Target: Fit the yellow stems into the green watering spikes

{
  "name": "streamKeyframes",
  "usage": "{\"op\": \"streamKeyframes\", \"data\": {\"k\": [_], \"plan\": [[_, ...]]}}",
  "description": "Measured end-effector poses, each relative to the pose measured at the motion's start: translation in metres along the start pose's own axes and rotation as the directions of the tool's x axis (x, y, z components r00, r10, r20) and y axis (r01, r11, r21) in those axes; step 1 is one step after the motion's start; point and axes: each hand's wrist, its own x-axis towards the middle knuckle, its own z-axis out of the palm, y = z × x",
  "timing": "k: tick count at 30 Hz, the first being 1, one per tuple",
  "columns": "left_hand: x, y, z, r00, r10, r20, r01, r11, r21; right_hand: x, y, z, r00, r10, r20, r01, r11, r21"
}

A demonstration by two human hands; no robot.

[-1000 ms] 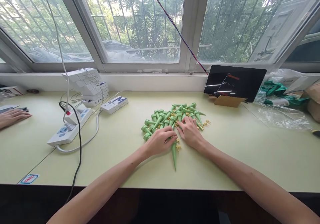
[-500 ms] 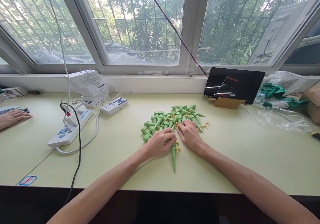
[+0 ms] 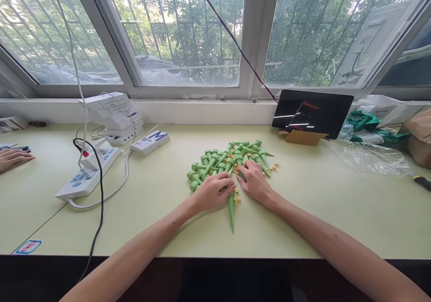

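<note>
A heap of green plastic spikes with ribbed caps (image 3: pixel 213 160) lies mid-table, with small yellow cross-shaped pieces mixed in. My left hand (image 3: pixel 213 190) is at its near side, fingers closed over the top of one green spike (image 3: pixel 231 216), whose point faces me. Its cap is hidden by my fingers. Just right of that spike lies a yellow cross-shaped piece (image 3: pixel 237 200). My right hand (image 3: pixel 255 181) rests at the heap's near right edge, with its fingers bent down among the spikes and yellow bits. Whatever those fingertips pinch is hidden.
A tablet (image 3: pixel 313 113) leans in a cardboard stand (image 3: pixel 305 137) at the back right, near clear plastic bags (image 3: pixel 373 158). To the left are a power strip (image 3: pixel 88 172) with cables, stacked white boxes (image 3: pixel 111 113) and a single box (image 3: pixel 151 142). Another person's hand (image 3: pixel 15 158) rests far left.
The whole view has shifted slightly to the left. Both hands stay in nearly the same place at the heap, and the green spike under my left hand keeps its position.
</note>
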Motion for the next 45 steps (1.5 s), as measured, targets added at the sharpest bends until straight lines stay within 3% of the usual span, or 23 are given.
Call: {"op": "streamKeyframes", "data": {"k": [17,45], "plan": [[0.0011,-0.0016,0.0013,1.0,-0.012,-0.009,0.012,1.0,0.003,-0.0006,0.0007,-0.0049,0.997,-0.081,-0.01,0.081,0.995,0.054],[0.0004,-0.001,0.0007,1.0,-0.003,-0.002,0.003,1.0,0.016,-0.0022,0.0009,-0.0069,0.995,-0.099,0.016,0.097,0.993,0.069]]}}
